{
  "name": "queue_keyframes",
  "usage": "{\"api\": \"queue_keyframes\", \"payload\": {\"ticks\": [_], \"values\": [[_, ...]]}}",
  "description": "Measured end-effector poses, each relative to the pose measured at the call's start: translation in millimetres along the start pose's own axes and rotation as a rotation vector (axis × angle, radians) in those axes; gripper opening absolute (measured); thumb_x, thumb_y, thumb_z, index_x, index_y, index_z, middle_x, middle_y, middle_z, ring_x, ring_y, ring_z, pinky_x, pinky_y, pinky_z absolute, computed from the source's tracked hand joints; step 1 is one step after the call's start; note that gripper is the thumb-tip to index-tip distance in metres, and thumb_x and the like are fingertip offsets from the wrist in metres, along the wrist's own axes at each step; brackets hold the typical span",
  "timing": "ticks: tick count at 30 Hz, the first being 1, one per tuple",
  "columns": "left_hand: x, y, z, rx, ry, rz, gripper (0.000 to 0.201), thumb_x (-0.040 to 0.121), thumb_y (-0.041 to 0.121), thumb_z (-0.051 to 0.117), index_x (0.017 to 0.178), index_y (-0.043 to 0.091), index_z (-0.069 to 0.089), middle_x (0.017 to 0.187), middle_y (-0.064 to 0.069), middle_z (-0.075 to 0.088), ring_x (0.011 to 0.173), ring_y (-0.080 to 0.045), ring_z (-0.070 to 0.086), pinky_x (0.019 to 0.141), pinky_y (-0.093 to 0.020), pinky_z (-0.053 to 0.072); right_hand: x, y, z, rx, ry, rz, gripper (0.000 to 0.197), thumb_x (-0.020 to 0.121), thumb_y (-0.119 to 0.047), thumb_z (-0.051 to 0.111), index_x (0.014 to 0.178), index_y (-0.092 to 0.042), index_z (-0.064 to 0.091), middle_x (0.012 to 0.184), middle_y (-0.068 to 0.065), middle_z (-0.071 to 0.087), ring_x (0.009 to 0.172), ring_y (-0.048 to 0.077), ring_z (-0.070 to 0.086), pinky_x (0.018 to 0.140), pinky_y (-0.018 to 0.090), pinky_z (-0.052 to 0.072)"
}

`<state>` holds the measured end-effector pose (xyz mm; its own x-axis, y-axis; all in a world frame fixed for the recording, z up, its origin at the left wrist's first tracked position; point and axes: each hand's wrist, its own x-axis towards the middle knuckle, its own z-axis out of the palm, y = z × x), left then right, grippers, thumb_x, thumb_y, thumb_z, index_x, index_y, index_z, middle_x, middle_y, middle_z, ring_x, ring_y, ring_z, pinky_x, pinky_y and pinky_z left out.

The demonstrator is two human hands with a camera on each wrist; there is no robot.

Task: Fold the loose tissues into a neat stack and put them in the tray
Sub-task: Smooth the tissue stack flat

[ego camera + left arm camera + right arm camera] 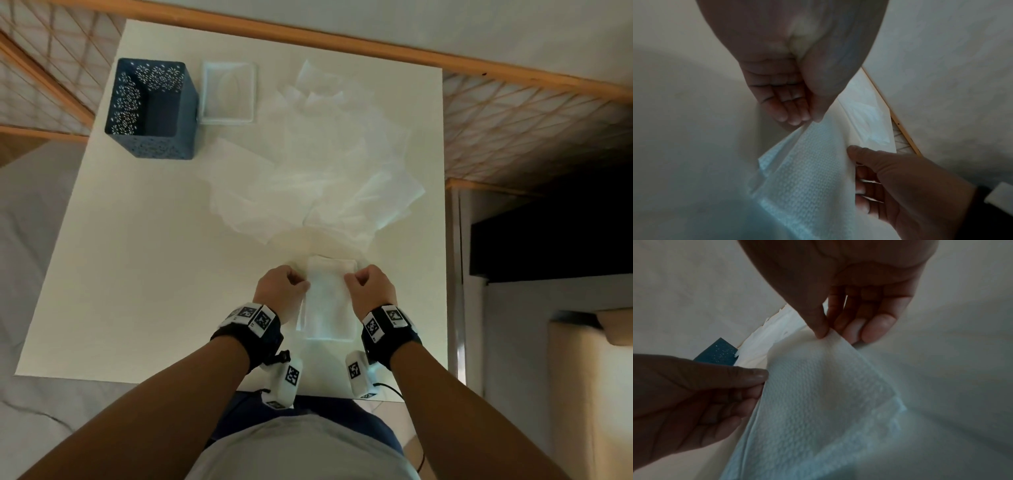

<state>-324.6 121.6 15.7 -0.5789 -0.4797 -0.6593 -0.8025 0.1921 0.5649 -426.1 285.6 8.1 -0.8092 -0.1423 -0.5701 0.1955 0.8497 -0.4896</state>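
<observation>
Care matters here: both hands, left hand point(279, 288) and right hand point(370, 287), pinch the far corners of the tissue point(329, 301) at the near worktop point(137, 274) edge, so they should bring those corners evenly onto the near edge before creasing, with the tray point(228, 91) waiting far left.

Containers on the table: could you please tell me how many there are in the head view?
2. The dark blue perforated bin stands at the far left corner of the table; the shallow white tray sits just right of it. The loose tissues could hide something small.
</observation>
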Motion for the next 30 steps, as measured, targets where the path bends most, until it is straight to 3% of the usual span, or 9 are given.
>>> {"api": "queue_keyframes", "payload": {"ticks": [3,6,8,13,17,20,22,26,30], "values": [[4,2,-11,-0.001,0.025,-0.001,0.012,0.092,0.029,0.069,0.082,0.022,0.069,0.082,0.004,0.072,0.079,-0.017,0.067,0.063,-0.027,0.046,-1,-3,-2,0.004,-0.012,0.009,0.022,0.096,-0.042,0.062,0.09,-0.022,0.059,0.084,-0.005,0.066,0.073,0.015,0.06,0.059,0.028,0.042],[17,8,-35,0.002,0.118,0.038,0.026,0.095,0.04,0.069,0.082,0.018,0.069,0.08,0.0,0.073,0.079,-0.022,0.068,0.07,-0.033,0.053,-5,-6,-8,0.002,-0.012,0.017,0.027,0.094,-0.048,0.062,0.089,-0.022,0.056,0.083,-0.004,0.065,0.07,0.015,0.059,0.056,0.028,0.04],[35,13,-57,0.013,0.222,0.053,0.028,0.097,0.042,0.067,0.088,0.016,0.068,0.083,0.001,0.071,0.081,-0.023,0.067,0.072,-0.033,0.049,-9,-7,-12,-0.024,-0.001,-0.004,0.03,0.095,-0.049,0.061,0.088,-0.021,0.054,0.081,-0.003,0.064,0.069,0.014,0.057,0.056,0.028,0.039],[91,30,-108,0.202,0.411,0.17,0.031,0.097,0.035,0.068,0.119,0.015,0.062,0.12,-0.006,0.06,0.108,-0.028,0.06,0.093,-0.043,0.053,-23,-13,-19,-0.07,-0.015,-0.095,0.029,0.097,-0.045,0.061,0.084,-0.02,0.056,0.075,-0.003,0.064,0.067,0.015,0.058,0.055,0.027,0.039],[111,39,-118,0.426,0.371,0.261,0.047,0.094,0.032,0.071,0.134,0.012,0.055,0.136,-0.012,0.051,0.123,-0.033,0.052,0.099,-0.046,0.051,-34,-19,-16,-0.11,-0.076,-0.155,0.028,0.097,-0.044,0.061,0.08,-0.023,0.054,0.07,-0.006,0.061,0.064,0.013,0.056,0.056,0.027,0.04],[119,39,-112,0.565,0.291,0.27,0.04,0.097,0.032,0.067,0.129,0.011,0.058,0.132,-0.011,0.051,0.119,-0.033,0.054,0.097,-0.047,0.052,-40,-24,-14,-0.1,-0.111,-0.169,0.026,0.096,-0.043,0.061,0.081,-0.023,0.055,0.07,-0.006,0.062,0.063,0.013,0.056,0.058,0.026,0.043],[121,38,-110,0.556,0.285,0.268,0.027,0.1,0.021,0.06,0.123,0.009,0.06,0.128,-0.012,0.051,0.115,-0.034,0.055,0.094,-0.046,0.053,-42,-28,-14,-0.095,-0.121,-0.179,0.025,0.097,-0.042,0.06,0.082,-0.023,0.055,0.072,-0.005,0.063,0.064,0.013,0.057,0.059,0.026,0.045],[121,36,-111,0.521,0.328,0.293,0.011,0.101,0.01,0.049,0.097,0.008,0.058,0.108,-0.011,0.053,0.095,-0.034,0.059,0.079,-0.042,0.051,-42,-36,-17,-0.086,-0.122,-0.194,0.024,0.097,-0.042,0.06,0.082,-0.023,0.056,0.074,-0.005,0.066,0.068,0.015,0.061,0.062,0.027,0.048],[120,32,-116,0.465,0.302,0.291,0.013,0.101,0.013,0.05,0.1,0.009,0.062,0.106,-0.01,0.058,0.093,-0.03,0.06,0.078,-0.038,0.049,-37,-51,-19,-0.067,-0.114,-0.229,0.022,0.096,-0.038,0.06,0.08,-0.024,0.055,0.071,-0.007,0.063,0.065,0.012,0.058,0.06,0.026,0.046]]}}
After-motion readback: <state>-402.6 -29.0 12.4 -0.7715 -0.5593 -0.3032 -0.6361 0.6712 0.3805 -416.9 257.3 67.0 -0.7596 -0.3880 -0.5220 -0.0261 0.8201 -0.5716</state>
